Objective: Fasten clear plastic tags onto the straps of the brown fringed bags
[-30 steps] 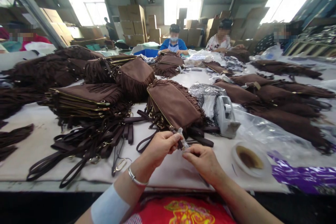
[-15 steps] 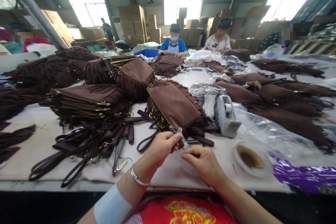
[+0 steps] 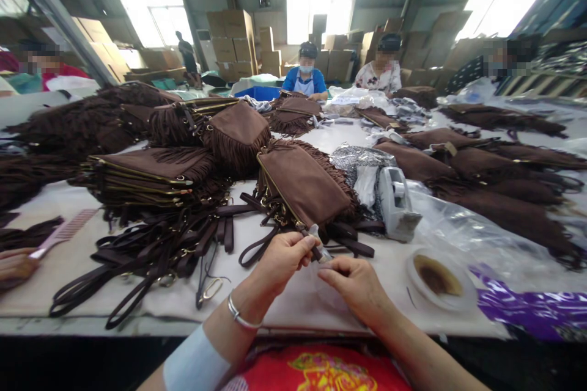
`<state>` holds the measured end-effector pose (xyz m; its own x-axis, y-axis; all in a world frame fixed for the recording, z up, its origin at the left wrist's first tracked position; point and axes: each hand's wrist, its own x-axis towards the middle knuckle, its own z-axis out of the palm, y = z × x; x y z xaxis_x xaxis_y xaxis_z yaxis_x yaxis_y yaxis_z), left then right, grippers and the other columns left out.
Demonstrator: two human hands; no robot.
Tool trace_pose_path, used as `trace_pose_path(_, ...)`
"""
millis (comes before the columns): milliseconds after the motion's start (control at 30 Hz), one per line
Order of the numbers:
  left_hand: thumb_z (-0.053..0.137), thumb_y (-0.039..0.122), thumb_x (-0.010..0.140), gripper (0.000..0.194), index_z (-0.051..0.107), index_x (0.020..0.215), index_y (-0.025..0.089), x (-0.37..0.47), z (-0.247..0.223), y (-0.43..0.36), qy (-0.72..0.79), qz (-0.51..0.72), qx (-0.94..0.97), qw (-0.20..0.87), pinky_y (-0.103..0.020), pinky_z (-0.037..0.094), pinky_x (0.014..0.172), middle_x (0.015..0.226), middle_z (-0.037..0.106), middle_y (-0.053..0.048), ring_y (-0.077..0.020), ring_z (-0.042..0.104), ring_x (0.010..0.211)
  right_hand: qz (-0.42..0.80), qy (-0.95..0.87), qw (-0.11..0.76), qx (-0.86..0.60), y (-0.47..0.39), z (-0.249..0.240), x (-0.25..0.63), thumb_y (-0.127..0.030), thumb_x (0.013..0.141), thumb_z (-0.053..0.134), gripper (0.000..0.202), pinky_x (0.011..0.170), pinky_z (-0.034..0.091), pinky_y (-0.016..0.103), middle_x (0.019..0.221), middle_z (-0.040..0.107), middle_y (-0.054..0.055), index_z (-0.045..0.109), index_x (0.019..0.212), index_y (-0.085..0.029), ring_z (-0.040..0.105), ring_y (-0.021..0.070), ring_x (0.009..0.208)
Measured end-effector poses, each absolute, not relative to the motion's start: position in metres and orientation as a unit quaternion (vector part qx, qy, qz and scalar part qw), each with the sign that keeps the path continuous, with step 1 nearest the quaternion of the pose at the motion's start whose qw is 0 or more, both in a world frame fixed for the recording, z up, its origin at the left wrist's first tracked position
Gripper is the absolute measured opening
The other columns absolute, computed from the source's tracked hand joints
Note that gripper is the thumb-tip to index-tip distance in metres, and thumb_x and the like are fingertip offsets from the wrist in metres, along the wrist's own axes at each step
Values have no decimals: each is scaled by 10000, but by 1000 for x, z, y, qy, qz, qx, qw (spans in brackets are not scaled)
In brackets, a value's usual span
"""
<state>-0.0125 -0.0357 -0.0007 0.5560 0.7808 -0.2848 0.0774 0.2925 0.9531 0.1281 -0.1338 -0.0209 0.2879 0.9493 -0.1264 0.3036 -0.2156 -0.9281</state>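
Observation:
In the head view my left hand (image 3: 287, 256) is closed on a narrow dark brown strap (image 3: 317, 253), thumb pressed on top. A scrap of clear plastic film (image 3: 323, 249) lies around the strap. My right hand (image 3: 351, 281) pinches the film at the strap's lower end, its thumb and forefinger together. Just beyond my hands lies a brown fringed bag (image 3: 305, 180) with a gold zip along its left edge. Whether the strap joins this bag, I cannot make out. Several wrist straps (image 3: 151, 275) with gold rings lie to the left.
A pile of brown bags (image 3: 142, 162) stands at left. Scissors (image 3: 211, 287) lie before it. To the right are a tape dispenser (image 3: 397, 204), a dish of brown liquid (image 3: 435, 275) and purple plastic (image 3: 527, 305). Another person's hand (image 3: 16, 266) holds a pink comb (image 3: 66, 232) at far left.
Another person's hand with a pink comb has come in at the left edge. My two hands stay almost in place on the strap and film.

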Motion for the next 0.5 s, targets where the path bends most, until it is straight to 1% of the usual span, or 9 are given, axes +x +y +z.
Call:
trace_pose_path(233, 654, 490, 777, 376, 665, 692, 124, -19, -5, -35, 399, 243, 591, 657, -238, 313, 511, 551, 520, 6, -100, 436, 521, 399, -445, 435, -673, -134, -21, 128, -353, 732, 675, 204, 604, 428, 262, 670, 704, 24, 750, 681, -171, 601, 181, 651)
trace_pose_path(300, 655, 505, 773, 388, 658, 688, 127, -21, -8, -34, 394, 237, 596, 658, -235, 293, 499, 555, 507, 11, -99, 424, 523, 412, -434, 438, -671, -131, -21, 127, -387, 736, 667, 250, 572, 406, 258, 636, 683, 23, 750, 669, -161, 569, 167, 613)
trace_pose_path(400, 663, 531, 758, 410, 635, 660, 133, -24, -11, -32, 390, 224, 594, 667, -233, 259, 481, 552, 485, 19, -90, 384, 510, 451, -400, 463, -650, -123, -19, 124, -480, 744, 655, 364, 513, 352, 245, 566, 631, 16, 742, 645, -140, 495, 132, 535)
trace_pose_path(467, 654, 545, 761, 423, 633, 668, 134, -28, -11, -31, 388, 224, 584, 677, -230, 266, 483, 561, 494, 15, -88, 382, 511, 477, -380, 479, -631, -116, -18, 120, -540, 746, 646, 437, 497, 327, 239, 546, 610, 14, 730, 629, -128, 461, 115, 507)
trace_pose_path(500, 644, 553, 767, 427, 641, 697, 132, -30, -10, -32, 389, 226, 572, 686, -226, 282, 489, 583, 518, 5, -92, 406, 526, 481, -376, 484, -627, -112, -17, 118, -561, 745, 644, 462, 495, 321, 238, 544, 605, 15, 724, 622, -123, 453, 112, 503)
